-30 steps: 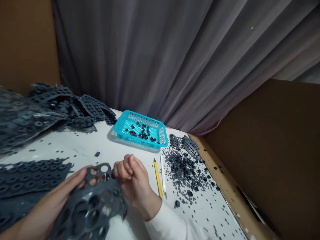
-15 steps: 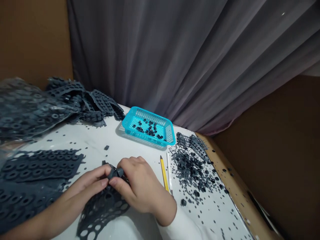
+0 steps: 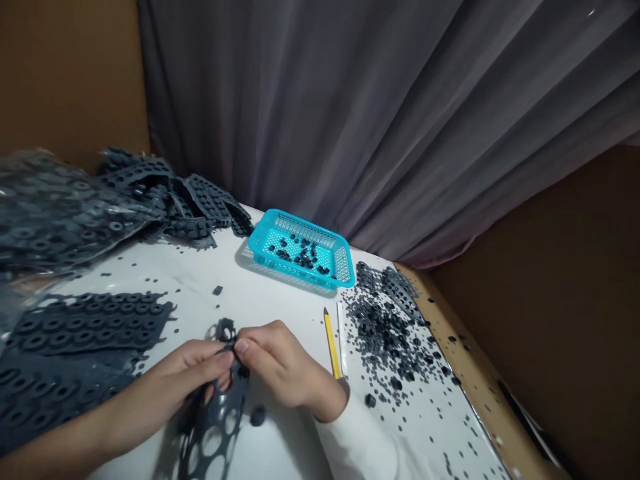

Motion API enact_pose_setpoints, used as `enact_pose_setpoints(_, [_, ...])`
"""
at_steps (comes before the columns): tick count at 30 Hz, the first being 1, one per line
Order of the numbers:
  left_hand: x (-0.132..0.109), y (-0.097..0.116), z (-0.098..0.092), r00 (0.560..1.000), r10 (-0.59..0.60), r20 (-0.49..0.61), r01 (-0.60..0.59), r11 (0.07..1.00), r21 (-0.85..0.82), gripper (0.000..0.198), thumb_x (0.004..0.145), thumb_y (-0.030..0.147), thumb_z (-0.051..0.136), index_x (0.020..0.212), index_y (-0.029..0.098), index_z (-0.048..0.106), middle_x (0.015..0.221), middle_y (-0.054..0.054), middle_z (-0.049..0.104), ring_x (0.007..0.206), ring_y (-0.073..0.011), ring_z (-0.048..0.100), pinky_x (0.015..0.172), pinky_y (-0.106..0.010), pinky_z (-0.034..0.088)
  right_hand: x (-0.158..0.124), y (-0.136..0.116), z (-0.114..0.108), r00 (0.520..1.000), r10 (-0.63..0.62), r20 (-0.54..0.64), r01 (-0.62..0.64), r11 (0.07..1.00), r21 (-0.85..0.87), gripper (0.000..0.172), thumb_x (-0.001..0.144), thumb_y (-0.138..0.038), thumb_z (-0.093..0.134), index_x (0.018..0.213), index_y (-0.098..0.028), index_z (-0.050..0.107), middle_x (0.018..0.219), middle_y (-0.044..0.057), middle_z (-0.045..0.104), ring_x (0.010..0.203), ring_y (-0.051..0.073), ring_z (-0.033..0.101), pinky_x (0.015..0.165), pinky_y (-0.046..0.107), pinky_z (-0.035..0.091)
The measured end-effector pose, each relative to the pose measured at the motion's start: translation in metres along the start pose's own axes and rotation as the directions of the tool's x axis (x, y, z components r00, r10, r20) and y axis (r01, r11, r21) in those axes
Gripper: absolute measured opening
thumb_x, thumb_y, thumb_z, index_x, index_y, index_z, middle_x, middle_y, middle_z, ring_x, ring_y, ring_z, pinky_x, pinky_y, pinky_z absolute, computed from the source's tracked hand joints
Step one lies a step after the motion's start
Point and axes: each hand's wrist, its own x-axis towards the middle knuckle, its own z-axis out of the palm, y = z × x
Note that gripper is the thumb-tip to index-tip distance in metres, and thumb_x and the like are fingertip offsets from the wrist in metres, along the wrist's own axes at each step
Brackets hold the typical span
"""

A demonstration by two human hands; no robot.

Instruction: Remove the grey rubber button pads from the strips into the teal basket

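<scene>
Two bare hands meet low in the middle of a white table [image 3: 280, 300]. The left hand [image 3: 193, 370] and right hand [image 3: 277, 363] both pinch the top edge of a dark grey rubber sheet [image 3: 217, 420], fingertips closed on it. The sheet is limp and punched with large round holes, most already empty, so it looks mostly stripped; it hangs from the fingers towards the viewer. One small dark ring [image 3: 258, 415] lies on the table just beside it.

Right of the hands lie a yellow pencil [image 3: 331, 343] and a thin white stick. Beyond them, a heap of loose rubber bits [image 3: 385, 337] spreads over the table. A turquoise basket [image 3: 300, 250] further back holds a few dark rings. At the left, full sheets [image 3: 85, 323] with their rings still in place lie stacked, so plenty remains.
</scene>
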Motion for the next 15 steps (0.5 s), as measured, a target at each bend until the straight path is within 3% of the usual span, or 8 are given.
enact_pose_setpoints(3, [-0.003,-0.002,0.002,0.992,-0.126,-0.023,0.115,0.954,-0.278,0.046,0.054,0.06,0.084,0.06,0.017,0.068,0.058,0.003,0.054,0.055,-0.0107,0.044,0.054,-0.019,0.042,0.004,0.015,0.012,0.986,0.108,-0.127,-0.044,0.902,0.43,0.045,0.091,-0.053,0.049,0.06,-0.021,0.042,0.057,-0.003,0.041,0.054,0.011,0.035,0.055,0.026,0.027])
enact_pose_setpoints(6, [-0.005,-0.006,0.001,0.978,-0.206,-0.027,0.175,0.888,-0.425,0.041,0.048,0.051,0.091,0.068,0.019,0.074,0.062,0.002,0.06,0.059,-0.0125,0.053,0.057,-0.021,0.046,0.009,0.023,0.024,0.949,0.239,-0.203,-0.039,0.734,0.678,0.051,0.077,-0.059,0.065,0.054,-0.02,0.04,0.052,-0.005,0.038,0.052,0.01,0.033,0.053,0.025,0.024])
enact_pose_setpoints(11, [-0.004,-0.01,-0.004,0.976,-0.211,-0.053,0.157,0.85,-0.503,0.034,0.048,0.042,0.094,0.071,0.021,0.079,0.064,0.001,0.066,0.062,-0.0141,0.057,0.068,-0.024,0.051,0.013,0.021,0.034,0.889,0.391,-0.239,-0.012,0.543,0.84,0.052,0.062,-0.055,0.078,0.052,-0.02,0.041,0.047,-0.007,0.034,0.048,0.009,0.029,0.051,0.024,0.02])
enact_pose_setpoints(15, [-0.005,-0.01,-0.005,0.98,-0.185,-0.074,0.133,0.881,-0.453,0.035,0.05,0.045,0.092,0.073,0.022,0.08,0.061,0.001,0.066,0.057,-0.0134,0.054,0.07,-0.026,0.052,0.013,0.019,0.035,0.873,0.425,-0.239,0.021,0.457,0.889,0.051,0.06,-0.047,0.083,0.054,-0.019,0.04,0.049,-0.008,0.03,0.048,0.007,0.019,0.05,0.023,0.015])
